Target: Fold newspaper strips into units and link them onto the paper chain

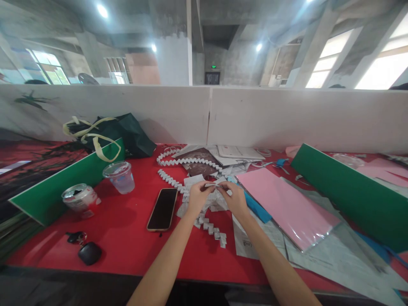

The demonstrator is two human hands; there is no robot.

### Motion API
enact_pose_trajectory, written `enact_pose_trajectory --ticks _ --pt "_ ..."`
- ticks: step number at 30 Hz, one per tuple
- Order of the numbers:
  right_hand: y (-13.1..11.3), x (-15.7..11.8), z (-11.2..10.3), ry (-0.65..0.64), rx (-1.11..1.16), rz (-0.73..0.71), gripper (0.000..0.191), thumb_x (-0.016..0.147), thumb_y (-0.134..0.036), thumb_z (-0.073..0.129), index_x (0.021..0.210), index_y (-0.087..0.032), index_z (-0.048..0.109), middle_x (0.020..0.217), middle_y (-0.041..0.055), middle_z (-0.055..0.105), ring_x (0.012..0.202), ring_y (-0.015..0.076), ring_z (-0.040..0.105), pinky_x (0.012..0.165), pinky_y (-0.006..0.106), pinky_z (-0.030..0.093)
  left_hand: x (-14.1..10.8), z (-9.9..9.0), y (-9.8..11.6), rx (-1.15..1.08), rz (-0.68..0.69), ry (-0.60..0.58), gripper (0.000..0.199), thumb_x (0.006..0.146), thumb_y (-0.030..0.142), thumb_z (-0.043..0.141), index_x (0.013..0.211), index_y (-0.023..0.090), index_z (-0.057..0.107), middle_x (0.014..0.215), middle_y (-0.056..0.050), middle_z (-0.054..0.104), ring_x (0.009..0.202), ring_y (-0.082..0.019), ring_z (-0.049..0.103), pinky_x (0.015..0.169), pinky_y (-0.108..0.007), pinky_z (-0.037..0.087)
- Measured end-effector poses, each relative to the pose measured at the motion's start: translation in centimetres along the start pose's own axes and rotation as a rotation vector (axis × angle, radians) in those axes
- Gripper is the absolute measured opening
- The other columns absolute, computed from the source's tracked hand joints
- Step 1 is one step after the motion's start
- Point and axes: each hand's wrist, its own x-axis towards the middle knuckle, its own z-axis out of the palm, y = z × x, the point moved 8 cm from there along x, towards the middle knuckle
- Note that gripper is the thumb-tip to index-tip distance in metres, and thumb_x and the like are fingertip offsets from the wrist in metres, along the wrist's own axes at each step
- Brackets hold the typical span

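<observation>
Forearms [170,250], both hands [198,197] pinching a paper strip [211,185] between them, zigzag chain [210,228] beneath

Nothing here comes through as a readable word or number, and here's the run of it: far back on the wall, a small green sign [213,66] glows brightly, its characters too tiny to make out; down on the bench [127,250], the red-and-silver can [81,200] shows pale markings, blurred past reading; the clear cup [119,177] carries faint print, no word legible; the dark green bag [135,136] shows a small pale mark, too small to read; and over on the right, the printed sheet [240,239] has one bold dark mark among faint lines, none of it clear enough to call.
</observation>
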Motion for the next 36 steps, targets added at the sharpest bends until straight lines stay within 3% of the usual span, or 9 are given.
enact_pose_trajectory --ticks 12,21,30,36 --pt "-0.3 -0.1 -0.3 0.024 0.007 -0.009 0.02 0.086 -0.035 0.05 0.085 -0.02 0.063 0.079 0.0049 0.066 0.074 0.0189 0.059 0.071 0.03 0.046 -0.2 0.2 0.8 0.055 0.025 -0.015 0.017 0.064 0.024 0.071 0.077 0.014 0.072 0.069 -0.004 0.067 0.065 -0.016 0.059 0.066 -0.027 0.045" --pt "-0.7 -0.1 -0.4 0.033 0.074 0.005 0.018 0.084 -0.035 0.055 0.086 -0.021 0.065 0.081 0.005 0.069 0.076 0.0194 0.062 0.072 0.03 0.047 0.1 -0.7 0.1 -0.033 0.021 0.05 0.014 0.067 0.025 0.068 0.075 0.014 0.068 0.066 -0.002 0.065 0.065 -0.015 0.06 0.067 -0.027 0.047" --pt "-1.3 -0.1 -0.7 -0.01 0.094 0.042 0.022 0.082 -0.032 0.052 0.065 -0.019 0.059 0.062 0.0022 0.061 0.062 0.0156 0.056 0.058 0.025 0.043 -0.1 -0.4 -0.2 -0.001 0.007 0.044 0.014 0.066 0.024 0.068 0.075 0.014 0.067 0.066 -0.002 0.065 0.064 -0.016 0.06 0.065 -0.027 0.047" --pt "-1.0 -0.4 -0.6 0.023 0.046 0.074 0.021 0.081 -0.032 0.051 0.064 -0.019 0.054 0.058 -0.0006 0.056 0.055 0.012 0.05 0.052 0.022 0.038 0.0 0.0 -0.8 -0.043 -0.048 0.014 0.021 0.064 0.028 0.071 0.078 0.013 0.069 0.066 -0.002 0.066 0.063 -0.015 0.059 0.066 -0.028 0.048"
